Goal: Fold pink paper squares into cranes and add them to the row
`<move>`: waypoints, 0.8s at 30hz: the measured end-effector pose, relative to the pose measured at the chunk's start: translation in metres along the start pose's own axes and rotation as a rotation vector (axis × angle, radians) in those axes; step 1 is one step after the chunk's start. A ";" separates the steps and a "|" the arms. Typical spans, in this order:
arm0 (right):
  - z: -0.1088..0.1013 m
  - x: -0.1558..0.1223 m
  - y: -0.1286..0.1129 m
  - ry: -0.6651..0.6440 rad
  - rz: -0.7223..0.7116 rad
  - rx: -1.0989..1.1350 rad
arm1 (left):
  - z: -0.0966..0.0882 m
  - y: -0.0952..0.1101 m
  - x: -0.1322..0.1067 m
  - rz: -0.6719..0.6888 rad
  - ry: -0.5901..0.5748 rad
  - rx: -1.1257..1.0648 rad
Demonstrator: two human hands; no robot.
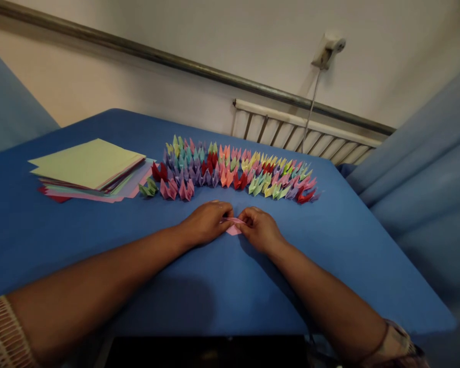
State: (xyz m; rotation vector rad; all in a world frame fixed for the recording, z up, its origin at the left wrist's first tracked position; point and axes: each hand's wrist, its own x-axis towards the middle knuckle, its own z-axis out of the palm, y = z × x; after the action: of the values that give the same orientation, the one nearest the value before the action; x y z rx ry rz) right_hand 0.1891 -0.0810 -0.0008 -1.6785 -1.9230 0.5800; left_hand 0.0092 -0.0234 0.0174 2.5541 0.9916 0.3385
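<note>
Head view: left hand (209, 223) and right hand (261, 229) are pinching pink paper (233, 229).
Fingers (250, 214) are gripping its opposite sides, probably for steadiness, at the table's (230, 291) middle; cranes (227, 177) are standing beyond and sheets (90, 162) lying left, seemingly leaving working room.

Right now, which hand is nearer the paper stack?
Left. The left hand is right of the paper stack; the right hand is farther right, across the pink paper.

Ward-like room: curtains (425, 174), wall rail (214, 74)
</note>
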 end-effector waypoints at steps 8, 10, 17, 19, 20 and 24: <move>-0.010 0.007 -0.003 0.209 -0.299 -0.420 | -0.010 0.005 0.001 0.135 0.243 0.239; -0.008 0.006 -0.005 0.136 -0.334 -0.511 | -0.008 0.006 0.001 0.145 0.185 0.312; 0.002 -0.007 -0.008 -0.013 -0.257 -0.460 | 0.002 -0.005 -0.011 0.125 0.013 0.133; 0.003 -0.008 -0.007 -0.005 -0.229 -0.396 | 0.000 -0.008 -0.013 0.084 0.013 0.071; 0.004 -0.007 -0.006 -0.003 -0.220 -0.366 | 0.000 -0.010 -0.014 0.073 0.014 0.049; 0.004 -0.005 -0.002 0.010 -0.216 -0.293 | -0.003 -0.012 -0.010 0.097 -0.008 0.017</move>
State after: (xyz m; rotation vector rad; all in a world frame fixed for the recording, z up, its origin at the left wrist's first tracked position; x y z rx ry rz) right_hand 0.1857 -0.0864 -0.0033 -1.6052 -2.2308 0.2140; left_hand -0.0059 -0.0215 0.0143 2.6226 0.8732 0.3479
